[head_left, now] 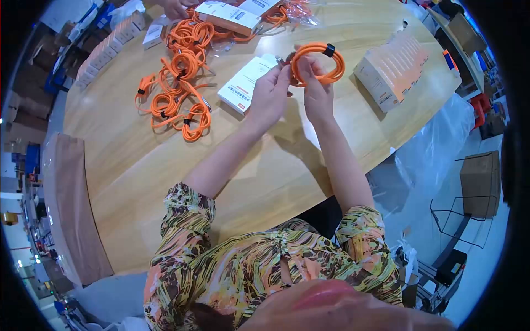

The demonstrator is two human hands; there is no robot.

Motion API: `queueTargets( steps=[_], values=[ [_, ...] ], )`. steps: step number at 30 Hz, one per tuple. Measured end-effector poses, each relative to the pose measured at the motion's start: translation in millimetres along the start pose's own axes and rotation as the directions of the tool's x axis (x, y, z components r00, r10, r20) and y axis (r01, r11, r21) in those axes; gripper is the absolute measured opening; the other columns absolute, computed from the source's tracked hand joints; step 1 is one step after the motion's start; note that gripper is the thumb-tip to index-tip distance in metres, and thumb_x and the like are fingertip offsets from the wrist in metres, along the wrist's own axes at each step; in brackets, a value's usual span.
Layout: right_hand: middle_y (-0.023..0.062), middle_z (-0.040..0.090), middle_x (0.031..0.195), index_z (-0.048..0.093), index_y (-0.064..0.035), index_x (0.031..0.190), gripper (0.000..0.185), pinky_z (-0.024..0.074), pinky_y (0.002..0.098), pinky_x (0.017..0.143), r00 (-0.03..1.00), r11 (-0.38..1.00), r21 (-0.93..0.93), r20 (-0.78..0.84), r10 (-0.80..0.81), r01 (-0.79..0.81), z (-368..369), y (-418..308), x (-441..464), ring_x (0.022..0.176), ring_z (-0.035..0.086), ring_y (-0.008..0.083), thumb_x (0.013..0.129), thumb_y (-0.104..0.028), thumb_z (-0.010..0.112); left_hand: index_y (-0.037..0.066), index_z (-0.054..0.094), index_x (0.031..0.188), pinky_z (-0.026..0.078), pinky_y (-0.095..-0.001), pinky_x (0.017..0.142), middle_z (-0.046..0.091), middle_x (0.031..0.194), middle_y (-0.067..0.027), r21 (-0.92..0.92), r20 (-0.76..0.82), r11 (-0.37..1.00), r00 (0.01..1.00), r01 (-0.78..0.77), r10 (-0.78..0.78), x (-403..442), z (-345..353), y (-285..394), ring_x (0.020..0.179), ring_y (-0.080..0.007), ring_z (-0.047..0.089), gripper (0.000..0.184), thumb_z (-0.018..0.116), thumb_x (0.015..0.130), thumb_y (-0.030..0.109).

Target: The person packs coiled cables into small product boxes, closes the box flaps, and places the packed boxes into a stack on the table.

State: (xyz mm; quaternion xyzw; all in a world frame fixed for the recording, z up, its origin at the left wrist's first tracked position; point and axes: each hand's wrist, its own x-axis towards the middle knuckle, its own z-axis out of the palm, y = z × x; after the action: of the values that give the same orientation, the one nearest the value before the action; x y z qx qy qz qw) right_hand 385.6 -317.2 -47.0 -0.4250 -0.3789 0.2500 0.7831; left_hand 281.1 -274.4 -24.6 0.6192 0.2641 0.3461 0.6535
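Cable coil, held in right hand, plug end in left hand, could unravel through black strap slipping.

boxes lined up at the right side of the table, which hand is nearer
Right. The right hand, on the coiled orange cable, is just left of the boxes; the left hand is farther left, at the connector end.
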Motion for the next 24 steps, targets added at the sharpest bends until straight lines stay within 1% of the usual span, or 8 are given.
queueTargets(
  steps=[4, 8, 9, 13, 14, 16, 18, 24],
  values=[
    [0.0134, 0.062, 0.119, 0.055, 0.0003, 0.124, 0.043, 0.0483, 0.0295, 0.082, 0.996, 0.991, 0.119, 0.061, 0.060, -0.067, 2.5, -10.6, 1.7, 0.095, 0.060, 0.0176, 0.094, -0.029, 0.061, 0.000, 0.061, 0.113, 0.049, -0.0242, 0.066, 0.063, 0.089, -0.0063, 0.126, 0.119, 0.991, 0.992, -0.047, 0.032, 11.5, -15.8, -3.7, 0.074, -0.0133, 0.060, 0.035, 0.047, 0.102, 0.030],
    [0.0153, 0.065, 0.110, 0.059, 0.0014, 0.116, 0.035, 0.0510, 0.0273, 0.072, 0.790, 0.828, 0.268, 0.536, 0.298, -0.493, -30.4, -6.3, 9.8, 0.085, 0.062, 0.0175, 0.092, -0.024, 0.064, 0.000, 0.060, 0.112, 0.048, -0.0246, 0.064, 0.063, 0.085, -0.0061, -0.044, 0.437, 0.996, 0.898, 0.075, -0.049, 19.6, -35.9, -11.8, 0.070, -0.0131, 0.058, 0.031, 0.049, 0.102, 0.027],
    [0.0153, 0.065, 0.110, 0.059, 0.0014, 0.116, 0.035, 0.0510, 0.0273, 0.072, 0.789, 0.826, 0.267, 0.537, 0.300, -0.496, -27.0, -6.6, 8.7, 0.085, 0.062, 0.0175, 0.092, -0.024, 0.064, 0.000, 0.060, 0.112, 0.048, -0.0246, 0.064, 0.063, 0.085, -0.0061, -0.045, 0.435, 0.996, 0.899, 0.077, -0.050, 19.8, -37.9, -11.1, 0.070, -0.0131, 0.058, 0.031, 0.049, 0.102, 0.027],
    [0.0141, 0.067, 0.095, 0.058, 0.0003, 0.116, 0.034, 0.0495, 0.0245, 0.057, 0.965, 0.981, 0.034, 0.189, 0.183, -0.192, -13.7, -10.5, 10.4, 0.069, 0.059, 0.0146, 0.090, -0.021, 0.066, 0.001, 0.063, 0.108, 0.046, -0.0231, 0.064, 0.063, 0.081, -0.0059, 0.378, 0.265, 0.920, 0.939, 0.106, -0.218, 24.5, -35.9, -6.7, 0.068, -0.0131, 0.057, 0.028, 0.051, 0.101, 0.025],
    [0.0141, 0.067, 0.095, 0.058, 0.0003, 0.116, 0.034, 0.0495, 0.0245, 0.057, 0.965, 0.981, 0.033, 0.190, 0.182, -0.191, -14.0, -11.2, 10.4, 0.069, 0.059, 0.0146, 0.090, -0.021, 0.066, 0.001, 0.063, 0.108, 0.046, -0.0231, 0.064, 0.063, 0.081, -0.0059, 0.377, 0.265, 0.920, 0.940, 0.105, -0.216, 24.3, -33.8, -4.7, 0.068, -0.0131, 0.057, 0.028, 0.051, 0.101, 0.025],
    [0.0113, 0.065, 0.090, 0.058, 0.0002, 0.117, 0.035, 0.0469, 0.0235, 0.052, 0.956, 0.970, -0.093, 0.171, 0.240, -0.226, -15.3, -7.1, 8.6, 0.068, 0.058, 0.0140, 0.090, -0.022, 0.065, 0.000, 0.066, 0.102, 0.044, -0.0228, 0.061, 0.064, 0.079, -0.0049, 0.304, 0.092, 0.935, 0.982, -0.185, 0.165, 24.5, -27.6, -5.6, 0.064, -0.0122, 0.056, 0.030, 0.053, 0.099, 0.027],
    [0.0086, 0.064, 0.084, 0.059, 0.0001, 0.117, 0.036, 0.0444, 0.0225, 0.048, 0.943, 0.941, -0.216, 0.149, 0.296, -0.261, -15.8, -8.0, 8.2, 0.066, 0.058, 0.0134, 0.090, -0.023, 0.065, -0.001, 0.069, 0.096, 0.043, -0.0226, 0.058, 0.065, 0.076, -0.0039, 0.287, -0.108, 0.836, 0.851, -0.468, 0.514, 23.6, -22.8, -1.2, 0.060, -0.0113, 0.054, 0.032, 0.055, 0.097, 0.028],
    [0.0079, 0.063, 0.085, 0.060, -0.0002, 0.112, 0.033, 0.0404, 0.0200, 0.045, 0.871, 0.901, -0.349, 0.320, 0.372, -0.257, -9.3, -18.6, -0.3, 0.068, 0.056, 0.0117, 0.093, -0.028, 0.061, 0.000, 0.069, 0.094, 0.044, -0.0231, 0.057, 0.064, 0.074, -0.0033, 0.285, 0.198, 0.881, 0.923, -0.377, 0.331, 12.3, -44.3, 27.2, 0.060, -0.0114, 0.054, 0.029, 0.060, 0.094, 0.027]
  ],
)
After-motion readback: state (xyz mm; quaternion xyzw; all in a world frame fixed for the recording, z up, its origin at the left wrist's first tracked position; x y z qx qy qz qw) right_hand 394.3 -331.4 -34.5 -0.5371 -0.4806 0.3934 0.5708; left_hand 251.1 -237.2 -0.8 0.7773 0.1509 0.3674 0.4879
